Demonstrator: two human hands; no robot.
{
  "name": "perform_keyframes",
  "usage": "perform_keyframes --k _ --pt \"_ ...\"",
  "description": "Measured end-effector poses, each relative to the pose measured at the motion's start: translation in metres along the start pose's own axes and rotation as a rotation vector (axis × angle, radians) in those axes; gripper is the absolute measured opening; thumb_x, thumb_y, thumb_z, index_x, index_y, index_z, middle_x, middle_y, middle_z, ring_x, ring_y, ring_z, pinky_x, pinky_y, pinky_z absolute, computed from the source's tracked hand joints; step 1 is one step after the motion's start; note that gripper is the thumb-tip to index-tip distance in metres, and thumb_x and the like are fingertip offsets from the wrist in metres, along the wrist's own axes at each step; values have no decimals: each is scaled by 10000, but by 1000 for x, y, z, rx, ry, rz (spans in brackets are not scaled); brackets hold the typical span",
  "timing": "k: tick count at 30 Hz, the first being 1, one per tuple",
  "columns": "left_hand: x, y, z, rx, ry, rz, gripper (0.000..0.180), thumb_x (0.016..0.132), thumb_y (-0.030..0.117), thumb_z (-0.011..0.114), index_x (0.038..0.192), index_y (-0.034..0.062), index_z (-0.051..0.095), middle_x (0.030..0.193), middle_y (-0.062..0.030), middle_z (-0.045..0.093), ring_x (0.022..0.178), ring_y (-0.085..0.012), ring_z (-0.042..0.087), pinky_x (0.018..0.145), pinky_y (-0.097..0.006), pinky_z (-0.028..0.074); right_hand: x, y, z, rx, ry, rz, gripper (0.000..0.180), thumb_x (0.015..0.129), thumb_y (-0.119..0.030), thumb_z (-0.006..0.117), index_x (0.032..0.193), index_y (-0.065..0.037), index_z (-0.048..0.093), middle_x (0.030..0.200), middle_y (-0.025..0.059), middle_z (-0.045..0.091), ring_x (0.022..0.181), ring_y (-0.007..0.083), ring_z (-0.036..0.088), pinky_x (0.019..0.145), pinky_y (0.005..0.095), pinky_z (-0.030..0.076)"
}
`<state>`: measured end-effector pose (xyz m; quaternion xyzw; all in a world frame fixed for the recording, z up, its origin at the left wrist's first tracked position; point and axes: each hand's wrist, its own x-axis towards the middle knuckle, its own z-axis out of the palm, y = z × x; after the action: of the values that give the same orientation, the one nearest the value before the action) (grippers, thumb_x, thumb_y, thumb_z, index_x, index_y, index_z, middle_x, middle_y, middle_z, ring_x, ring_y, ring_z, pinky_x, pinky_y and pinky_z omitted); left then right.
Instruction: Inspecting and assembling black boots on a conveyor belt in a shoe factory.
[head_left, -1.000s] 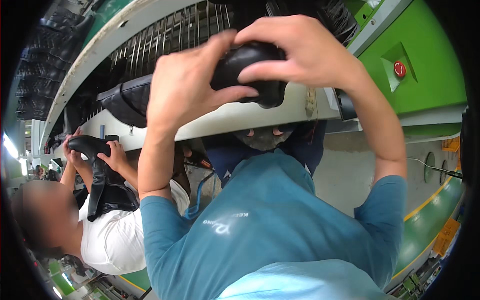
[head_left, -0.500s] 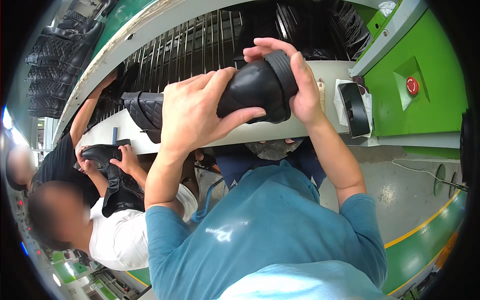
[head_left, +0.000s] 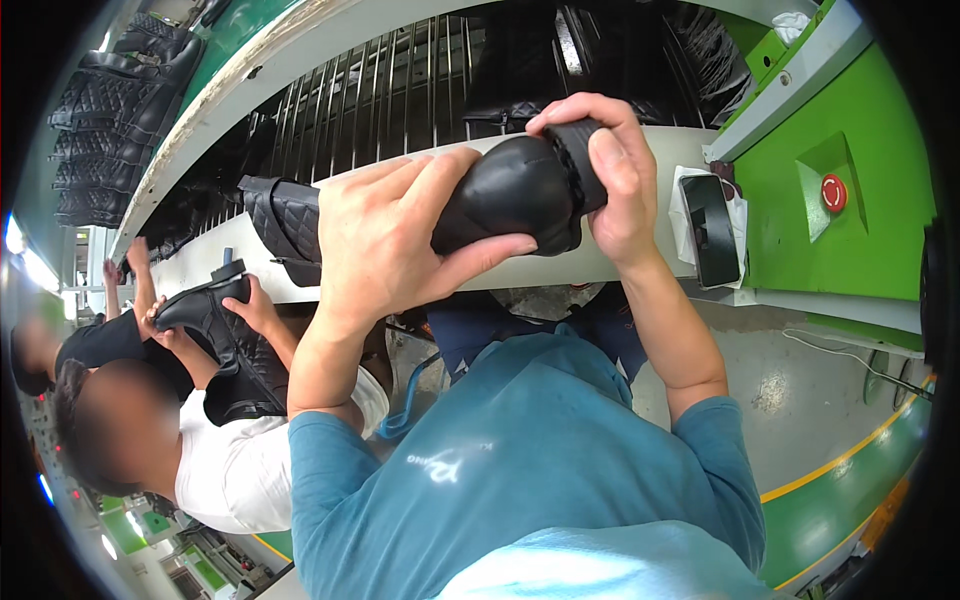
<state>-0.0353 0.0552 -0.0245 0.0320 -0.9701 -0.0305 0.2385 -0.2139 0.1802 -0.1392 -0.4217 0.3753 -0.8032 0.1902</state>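
Observation:
I hold a black boot sideways over the white ledge of the conveyor. Its quilted shaft with a strap points left, and its smooth rounded back end faces right. My left hand is wrapped around the boot near the ankle, thumb along the near side. Around the chunky ridged heel my right hand is closed, with the fingers over the far side and the thumb bent against the heel. The palm side of my left hand is hidden by the hand itself.
Metal conveyor rollers with dark boots on them lie beyond the ledge. A phone rests at the right beside a green machine with a red stop button. At left, a co-worker in white holds another boot; stacked quilted boots stand behind.
My right fingers have closed around the heel from a more spread pose, and the boot has turned slightly. The neighbour's boot has tilted, and another co-worker's arm has moved left.

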Motion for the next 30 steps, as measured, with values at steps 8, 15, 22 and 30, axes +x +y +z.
perform_keyframes --k 8,15,22,30 --pt "-32 28 -1 -29 68 -65 751 619 482 1027 1139 -6 792 874 -110 799 754 -271 791 710 -338 625 -27 3 -4 83 -28 -181 395 1075 -317 506 1234 28 615 1189 212 653 1088 269 669 1006 439 551" --pt "-65 38 8 -78 128 -75 664 703 481 965 1115 -16 812 924 -110 822 805 -244 809 659 -299 577 -48 3 -1 45 -74 -349 521 1125 -496 508 1211 9 600 1192 232 658 1043 306 662 906 438 585" --pt "-79 36 12 -80 142 -39 611 785 501 891 1121 -4 824 945 -98 824 818 -234 810 609 -275 522 -56 7 2 57 -94 -434 533 1112 -497 532 1194 24 613 1194 244 653 1057 309 653 895 433 598" --pt "-77 42 11 -63 139 -29 611 759 505 897 1118 16 828 947 -89 820 820 -228 806 619 -279 531 -61 6 -1 33 -101 -480 516 1091 -465 554 1216 32 620 1202 249 648 1060 318 650 894 442 608"
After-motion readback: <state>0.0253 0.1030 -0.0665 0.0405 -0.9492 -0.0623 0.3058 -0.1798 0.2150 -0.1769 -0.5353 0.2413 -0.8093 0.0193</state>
